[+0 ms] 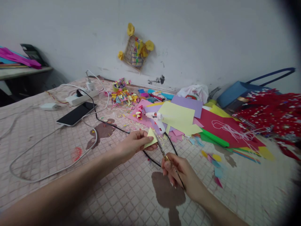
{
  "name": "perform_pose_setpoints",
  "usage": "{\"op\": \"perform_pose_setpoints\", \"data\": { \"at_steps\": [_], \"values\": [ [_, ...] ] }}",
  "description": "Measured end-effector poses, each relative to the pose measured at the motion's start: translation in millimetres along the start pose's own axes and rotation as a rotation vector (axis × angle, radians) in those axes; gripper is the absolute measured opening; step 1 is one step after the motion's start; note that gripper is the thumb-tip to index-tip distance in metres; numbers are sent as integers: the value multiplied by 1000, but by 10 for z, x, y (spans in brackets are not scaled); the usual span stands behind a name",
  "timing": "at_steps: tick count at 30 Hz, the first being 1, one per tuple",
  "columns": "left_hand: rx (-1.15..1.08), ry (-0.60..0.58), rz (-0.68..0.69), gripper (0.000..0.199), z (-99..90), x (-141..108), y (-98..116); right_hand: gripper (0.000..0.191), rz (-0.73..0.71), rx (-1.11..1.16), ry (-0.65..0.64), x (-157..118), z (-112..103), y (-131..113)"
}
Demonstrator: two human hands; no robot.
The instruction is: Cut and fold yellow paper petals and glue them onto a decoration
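Note:
Between the thumb and fingers of my left hand (135, 143) is a small folded-looking piece of pale yellow paper (150, 138). My right hand (176, 168) grips a pair of scissors (162, 150) by the handles. The scissor blades point up and left and lie along the right edge of the yellow piece. Just beyond my hands, a white glue gun (158, 121) lies on sheets of coloured paper, with its black cord running down behind my hands. A larger pale yellow sheet (177, 114) is next to it.
At the left are a black-screened phone (77, 113), a white power strip (81, 97) and looping cables. Paper scraps (125, 97) are heaped at the back. At the right lie red paper (225, 125), white string (237, 130), red tinsel (270, 110) and a blue bag (237, 92).

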State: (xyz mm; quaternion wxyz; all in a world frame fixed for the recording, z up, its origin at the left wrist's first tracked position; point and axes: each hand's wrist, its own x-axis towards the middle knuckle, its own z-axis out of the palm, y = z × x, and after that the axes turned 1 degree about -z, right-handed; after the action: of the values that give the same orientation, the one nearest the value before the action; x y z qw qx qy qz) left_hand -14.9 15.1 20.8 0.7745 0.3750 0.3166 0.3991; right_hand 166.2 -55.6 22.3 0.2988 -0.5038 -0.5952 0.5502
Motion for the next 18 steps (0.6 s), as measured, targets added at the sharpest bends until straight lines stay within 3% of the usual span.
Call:
{"op": "perform_pose_setpoints", "data": {
  "at_steps": [14,18],
  "values": [
    [21,-9,-3,25,-12,2,3,26,47,-8,42,30,40,37],
    [21,-5,-10,26,-14,8,-2,31,58,13,45,31,39,35]
  ]
}}
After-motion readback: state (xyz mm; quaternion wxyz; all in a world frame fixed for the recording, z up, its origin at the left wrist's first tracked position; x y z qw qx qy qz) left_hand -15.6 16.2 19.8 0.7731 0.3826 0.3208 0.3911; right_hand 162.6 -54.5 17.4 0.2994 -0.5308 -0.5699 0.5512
